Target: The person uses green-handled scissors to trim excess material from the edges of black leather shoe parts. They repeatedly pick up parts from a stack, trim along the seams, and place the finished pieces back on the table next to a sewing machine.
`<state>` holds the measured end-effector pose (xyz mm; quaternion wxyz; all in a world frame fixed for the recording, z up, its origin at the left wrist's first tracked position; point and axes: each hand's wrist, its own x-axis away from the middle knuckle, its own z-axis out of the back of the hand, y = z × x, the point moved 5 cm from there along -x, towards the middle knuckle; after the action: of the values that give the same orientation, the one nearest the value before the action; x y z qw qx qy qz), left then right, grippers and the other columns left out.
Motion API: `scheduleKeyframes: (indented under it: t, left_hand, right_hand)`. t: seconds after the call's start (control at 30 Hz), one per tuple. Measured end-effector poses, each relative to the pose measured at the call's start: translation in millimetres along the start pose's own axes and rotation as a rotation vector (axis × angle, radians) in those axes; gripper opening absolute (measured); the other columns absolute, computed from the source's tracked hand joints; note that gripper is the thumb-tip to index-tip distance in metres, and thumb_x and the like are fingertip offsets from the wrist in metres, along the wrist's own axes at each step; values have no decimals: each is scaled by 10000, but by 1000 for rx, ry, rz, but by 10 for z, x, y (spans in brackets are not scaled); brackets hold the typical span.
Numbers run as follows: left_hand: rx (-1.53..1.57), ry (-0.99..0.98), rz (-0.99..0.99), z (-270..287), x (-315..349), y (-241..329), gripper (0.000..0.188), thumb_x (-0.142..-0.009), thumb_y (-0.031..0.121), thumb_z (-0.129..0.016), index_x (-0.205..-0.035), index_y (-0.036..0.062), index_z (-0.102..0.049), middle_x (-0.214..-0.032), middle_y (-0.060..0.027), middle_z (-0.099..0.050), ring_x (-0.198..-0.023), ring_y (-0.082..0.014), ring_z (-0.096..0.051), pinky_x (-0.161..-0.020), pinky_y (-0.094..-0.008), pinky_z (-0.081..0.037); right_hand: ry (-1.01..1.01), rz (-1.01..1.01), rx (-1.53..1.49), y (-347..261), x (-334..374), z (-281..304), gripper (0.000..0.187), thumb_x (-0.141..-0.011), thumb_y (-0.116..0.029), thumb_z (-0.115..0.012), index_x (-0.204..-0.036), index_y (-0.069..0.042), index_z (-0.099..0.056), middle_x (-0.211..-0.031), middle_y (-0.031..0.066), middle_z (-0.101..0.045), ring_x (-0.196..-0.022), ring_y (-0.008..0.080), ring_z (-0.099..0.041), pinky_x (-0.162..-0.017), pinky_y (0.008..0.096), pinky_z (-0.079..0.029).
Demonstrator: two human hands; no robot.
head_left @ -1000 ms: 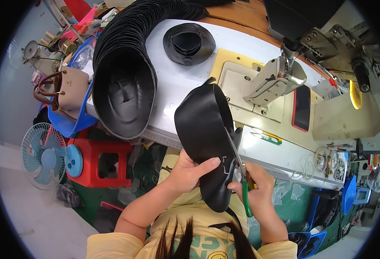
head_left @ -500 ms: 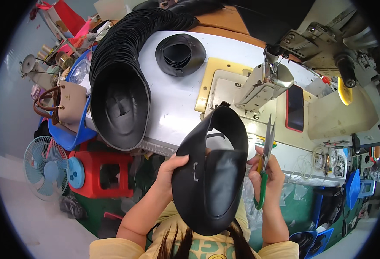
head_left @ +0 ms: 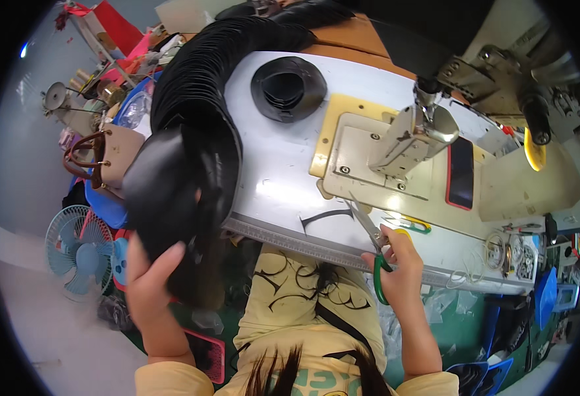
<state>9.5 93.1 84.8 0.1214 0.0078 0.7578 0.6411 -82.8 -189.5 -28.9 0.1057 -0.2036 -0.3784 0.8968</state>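
While black material point(head_left: 156, 181) is held in the left hand point(head_left: 152, 280) and scissors point(head_left: 367, 227) in the right hand point(head_left: 403, 264), a white table point(head_left: 273, 162) is flanked by a fan point(head_left: 82, 254).

The black piece point(head_left: 161, 188) at the left hand point(head_left: 148, 280) appears leather-like, smooth and semi-glossy. The scissors point(head_left: 372, 231) in the right hand point(head_left: 400, 259) have shiny metal blades and plastic handles. Beyond both hands, the worktop point(head_left: 273, 158) is glossy.

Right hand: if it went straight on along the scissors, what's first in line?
Likely the machine's pale bed plate, just ahead of the scissors' tips. How high the right hand holds them is unclear, so they might pass over it.
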Motion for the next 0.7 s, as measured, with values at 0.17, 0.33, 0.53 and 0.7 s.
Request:
scheduleKeyframes:
  t: [0.17,0.33,0.53,0.7]
  left_hand:
    - [-797,10,58,220,-909,-1222,711,-795,256,-594,-1313,-95,-258,-1272,-297,-384,-1217,-355,-361,-1021,-342,-252]
    - [-1011,255,-72,253,-1920,-1519,985,-748,463,-600,-1344,-108,-63,-1257,-313,-377,-1172,-424,-365,-1003,-510,-220]
    - [-1041,359,-29,606,-2377,-1614,1087,-705,524,-619,-1331,-141,-30,-1267,-331,-366,-1180,-405,-389,-997,-432,-282]
    - [-843,252,-104,545,-2056,-1575,1056,-697,531,-645,-1298,-184,-150,-1273,-356,-341,-1211,-413,-346,-1017,-379,-267]
  right_hand:
    - [14,161,153,-12,12,-169,506,-608,-124,-754,-1070,-50,-561,-791,74,-546,-694,258,-535,-596,364,-439]
    - [-4,125,236,155,114,-134,469,-637,-126,-733,-1066,-45,-563,-779,94,-537,-698,261,-548,-586,360,-439]
    - [85,137,273,188,124,-122,449,-632,-112,-731,-1049,-51,-577,-756,95,-510,-664,265,-537,-556,363,-428]
    - [74,200,330,130,111,-150,446,-631,-105,-726,-1047,-47,-575,-753,93,-498,-658,261,-533,-547,361,-426]
